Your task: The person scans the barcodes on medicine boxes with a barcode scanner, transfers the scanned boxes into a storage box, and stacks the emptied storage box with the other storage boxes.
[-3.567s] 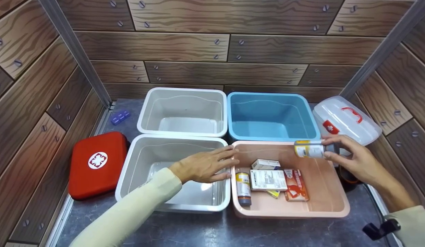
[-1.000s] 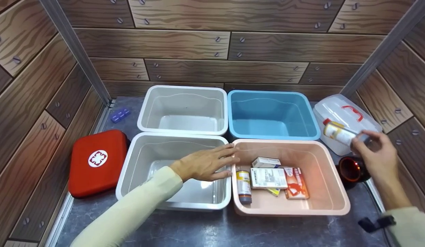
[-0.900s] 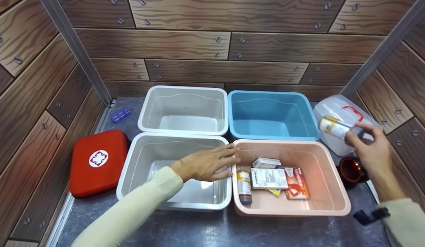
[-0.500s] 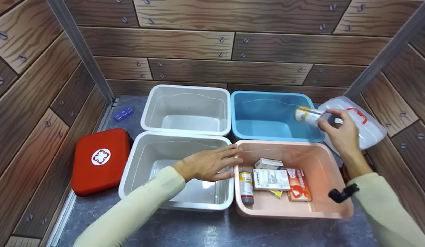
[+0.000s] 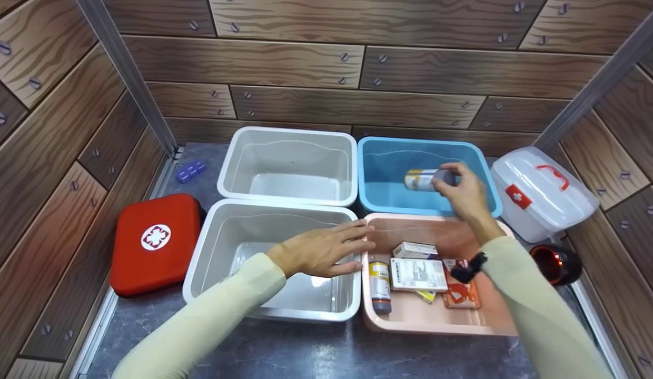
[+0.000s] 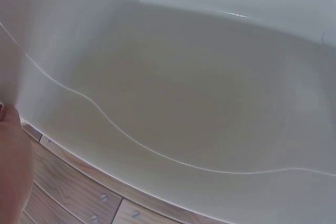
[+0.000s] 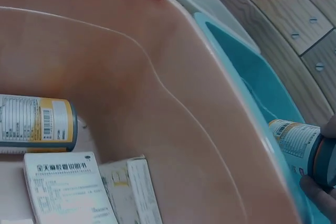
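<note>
My right hand [image 5: 467,196] grips a medicine bottle [image 5: 420,180] by its dark cap end, over the blue bin [image 5: 416,141]. The bottle lies sideways, its white and yellow label showing; the right wrist view has the same bottle [image 7: 294,142] beyond the pink rim. My left hand [image 5: 326,250] rests with outstretched fingers where the front grey bin [image 5: 213,252] meets the pink bin [image 5: 442,329]. Inside the pink bin are a second medicine bottle [image 5: 379,287], a white box [image 5: 418,275], a smaller box [image 5: 415,249], a red box [image 5: 463,299] and something yellow [image 5: 426,296] mostly covered.
A rear grey bin [image 5: 287,201] stands left of the blue one. At left lie a red first-aid case [image 5: 155,268] and a purple pill organizer [image 5: 191,171]. On the right are a clear first-aid box [image 5: 542,195] and a dark round container [image 5: 561,263]. Wood-patterned walls enclose the table.
My right hand carried the bottle from near the pink bin's back right corner, out above the clear first-aid box, then left over the blue bin. My left hand stayed put.
</note>
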The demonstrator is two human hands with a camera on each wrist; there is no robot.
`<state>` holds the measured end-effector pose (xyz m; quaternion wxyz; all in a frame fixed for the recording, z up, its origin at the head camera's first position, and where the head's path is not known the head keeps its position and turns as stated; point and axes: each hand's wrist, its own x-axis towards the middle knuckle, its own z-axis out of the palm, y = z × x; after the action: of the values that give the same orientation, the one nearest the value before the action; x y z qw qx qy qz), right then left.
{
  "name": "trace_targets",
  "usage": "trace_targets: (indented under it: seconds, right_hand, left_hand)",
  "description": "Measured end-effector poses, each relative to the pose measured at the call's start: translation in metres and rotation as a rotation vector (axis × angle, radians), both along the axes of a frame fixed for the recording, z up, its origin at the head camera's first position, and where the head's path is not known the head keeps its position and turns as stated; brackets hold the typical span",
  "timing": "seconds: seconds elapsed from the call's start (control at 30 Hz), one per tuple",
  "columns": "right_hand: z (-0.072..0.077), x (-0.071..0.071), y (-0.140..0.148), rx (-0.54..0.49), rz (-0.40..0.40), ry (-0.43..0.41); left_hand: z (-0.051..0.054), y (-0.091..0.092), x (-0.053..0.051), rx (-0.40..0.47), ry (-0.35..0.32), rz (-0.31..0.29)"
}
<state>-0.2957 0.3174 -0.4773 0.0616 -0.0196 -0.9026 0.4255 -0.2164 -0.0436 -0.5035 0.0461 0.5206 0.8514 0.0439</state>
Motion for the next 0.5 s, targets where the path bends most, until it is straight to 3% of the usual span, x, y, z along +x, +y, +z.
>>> trace_targets:
  seconds: [0.23, 0.5]
  right_hand:
    - [-0.016, -0.012, -0.021, 0.116, 0.074, -0.071]
    - [-0.017, -0.024, -0.033, 0.193, 0.183, -0.181]
  left_hand:
    - [0.0, 0.002, 0.0, -0.001, 0.0, -0.003]
    - [-0.001, 0.001, -0.001, 0.016, -0.011, -0.001]
